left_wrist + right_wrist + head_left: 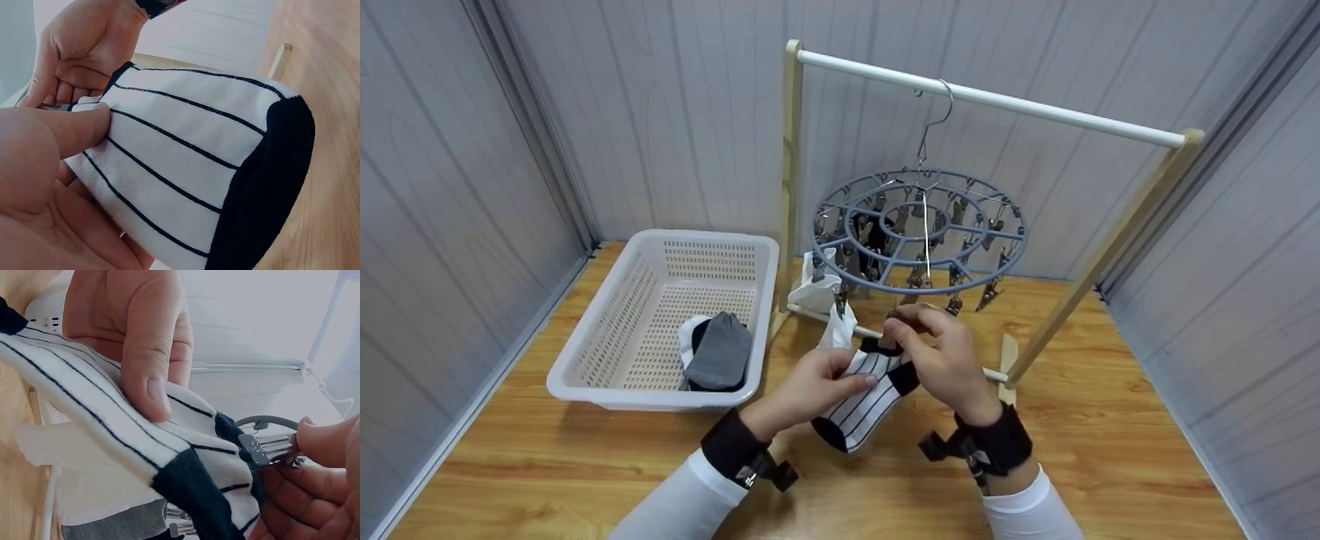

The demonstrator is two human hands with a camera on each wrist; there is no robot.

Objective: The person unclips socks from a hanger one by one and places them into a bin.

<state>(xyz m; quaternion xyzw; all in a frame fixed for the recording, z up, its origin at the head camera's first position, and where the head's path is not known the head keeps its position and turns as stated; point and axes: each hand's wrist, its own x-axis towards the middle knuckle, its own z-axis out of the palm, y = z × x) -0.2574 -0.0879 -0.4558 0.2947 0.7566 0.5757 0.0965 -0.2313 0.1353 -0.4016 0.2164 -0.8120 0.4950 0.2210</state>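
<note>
A white sock with black stripes and black toe, heel and cuff (866, 405) hangs between both hands, in front of the round blue-grey hanger (885, 283). My left hand (810, 390) pinches the sock near its cuff, thumb on top of the striped fabric (174, 140). My right hand (949, 360) pinches a metal clip with grey tips (273, 449), which sits right at the black cuff in the right wrist view. Just left of the hands, a white cloth piece (838, 330) hangs from another clip.
A white perforated basket (577, 352) at the left holds a grey sock (724, 352) and other pieces. The hanger hooks on a white bar (1035, 105) between wooden posts (1132, 225). More white cloth (814, 291) and dark cloth (877, 234) hang at its left side.
</note>
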